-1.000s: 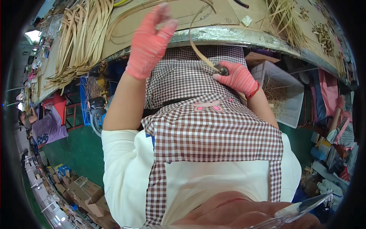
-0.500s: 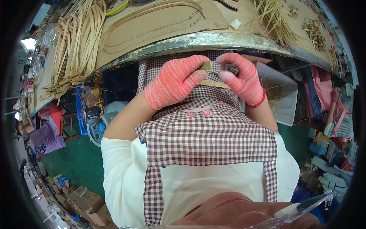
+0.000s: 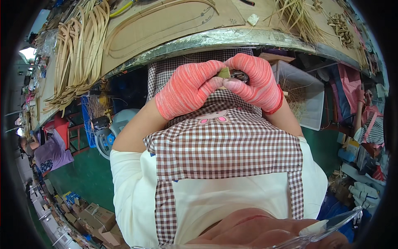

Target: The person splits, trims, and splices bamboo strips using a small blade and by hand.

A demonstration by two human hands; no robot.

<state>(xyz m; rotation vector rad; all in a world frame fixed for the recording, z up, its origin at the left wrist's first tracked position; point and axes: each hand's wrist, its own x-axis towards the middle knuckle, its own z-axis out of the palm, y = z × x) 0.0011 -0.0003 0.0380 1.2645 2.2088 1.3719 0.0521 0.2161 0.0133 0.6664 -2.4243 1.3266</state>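
Observation:
My left hand (image 3: pixel 190 88), in a red-and-white knit glove, is closed in a pinch on a short, flat, green-yellow piece of bamboo strip (image 3: pixel 224 73). My right hand (image 3: pixel 257 85), gloved alike, curls round a small dark, metallic-looking object (image 3: pixel 239 76) whose kind I cannot make out, as the fingers cover most of it. The fingertips of both hands meet at the strip's end. They are held over my lap, above a brown-and-white checked apron (image 3: pixel 228 145), just short of the workbench edge.
Ahead is the workbench (image 3: pixel 182 49) with a bundle of bamboo strips (image 3: pixel 81 54), a bent strip on a cardboard pattern (image 3: pixel 166 29) and thin splints (image 3: pixel 298 18). Below its right side sits a grey plastic bin (image 3: pixel 313 99) with shavings. Cardboard boxes (image 3: pixel 97 218) stand behind on the left.
My right hand has moved left, bringing the dark object up against the strip in my left hand. The left hand has stayed nearly in place.

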